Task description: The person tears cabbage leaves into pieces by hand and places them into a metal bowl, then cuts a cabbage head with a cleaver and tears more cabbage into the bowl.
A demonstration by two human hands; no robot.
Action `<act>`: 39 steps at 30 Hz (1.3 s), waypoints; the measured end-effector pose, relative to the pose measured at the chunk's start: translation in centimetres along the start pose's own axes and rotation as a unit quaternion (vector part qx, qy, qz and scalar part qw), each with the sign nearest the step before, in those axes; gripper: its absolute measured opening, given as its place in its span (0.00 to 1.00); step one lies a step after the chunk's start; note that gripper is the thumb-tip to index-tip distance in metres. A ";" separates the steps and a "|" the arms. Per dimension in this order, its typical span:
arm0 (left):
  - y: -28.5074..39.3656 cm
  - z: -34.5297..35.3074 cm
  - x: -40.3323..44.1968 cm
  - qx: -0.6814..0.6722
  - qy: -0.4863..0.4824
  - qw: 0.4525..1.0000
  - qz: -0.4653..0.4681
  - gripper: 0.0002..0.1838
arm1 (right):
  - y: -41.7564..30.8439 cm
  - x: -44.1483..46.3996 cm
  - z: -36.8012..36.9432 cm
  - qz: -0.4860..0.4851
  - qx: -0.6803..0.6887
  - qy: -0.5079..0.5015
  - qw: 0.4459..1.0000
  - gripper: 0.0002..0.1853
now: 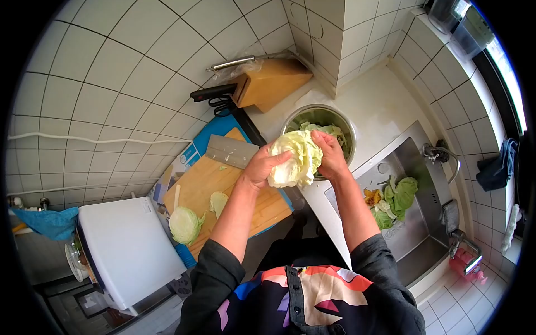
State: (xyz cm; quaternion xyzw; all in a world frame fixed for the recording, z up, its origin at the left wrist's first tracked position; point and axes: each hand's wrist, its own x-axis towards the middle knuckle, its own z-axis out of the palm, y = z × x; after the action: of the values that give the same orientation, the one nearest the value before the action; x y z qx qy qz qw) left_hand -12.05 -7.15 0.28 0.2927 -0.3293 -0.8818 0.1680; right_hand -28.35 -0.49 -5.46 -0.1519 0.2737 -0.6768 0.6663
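A piece of pale green cabbage (294, 163) is held up between my hands, partly in front of a metal bowl (352, 137). My left hand (263, 167) grips its left side, thumb laid across the pale face. On the other side, the fingers of my right hand (331, 155) are closed on the outer leaves. Torn cabbage leaves (335, 132) lie inside the bowl. A cleaver (230, 151) rests flat on the wooden cutting board (251, 215), left of my left hand. Another cabbage piece (186, 225) and a loose leaf (218, 203) are on the board's left part.
A wooden knife block (273, 81) with black-handled scissors (221, 104) stands by the tiled wall. At right, the steel sink (416, 259) holds green leaves and scraps (403, 195) below a faucet (444, 153). A white appliance (125, 240) stands at lower left.
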 end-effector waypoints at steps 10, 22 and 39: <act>-1.5 -0.1 0.8 -0.019 0.010 0.999 0.025 0.21 | 0.9 -0.3 2.0 -0.049 0.162 0.110 0.979 0.16; 0.7 0.7 -0.3 0.083 -0.022 0.996 0.037 0.24 | -2.8 -1.1 -0.5 -0.014 -0.174 0.082 0.981 0.14; -2.3 0.6 0.2 0.000 -0.044 0.998 0.052 0.31 | 0.4 -0.6 0.1 -0.118 -0.031 0.204 0.971 0.08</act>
State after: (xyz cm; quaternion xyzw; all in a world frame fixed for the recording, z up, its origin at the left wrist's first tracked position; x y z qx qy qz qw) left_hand -12.84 -5.27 -0.95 0.2359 -0.3514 -0.8839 0.1991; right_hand -27.88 0.10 -5.50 -0.0622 0.4052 -0.7583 0.5069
